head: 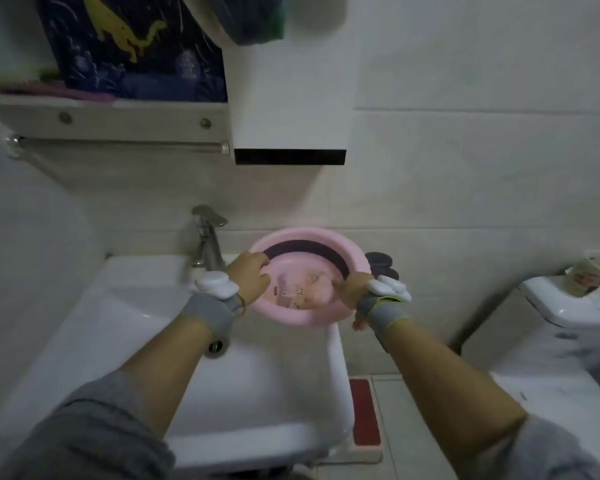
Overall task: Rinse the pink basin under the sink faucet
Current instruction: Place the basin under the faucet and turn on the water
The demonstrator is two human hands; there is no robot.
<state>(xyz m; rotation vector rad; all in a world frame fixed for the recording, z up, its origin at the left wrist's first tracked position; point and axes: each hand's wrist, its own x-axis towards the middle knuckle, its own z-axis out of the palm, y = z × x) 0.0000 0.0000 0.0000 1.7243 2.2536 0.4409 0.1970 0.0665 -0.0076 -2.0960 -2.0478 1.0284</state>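
Beside the chrome faucet, left hand and right hand grip a round pink plastic basin by opposite rims.

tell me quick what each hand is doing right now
Left hand: closed on the left rim of the round pink plastic basin.
Right hand: closed on the basin's right rim.

I see the white sink below me, its faucet standing on the back rim. On the floor just beside the sink lies a red mat.
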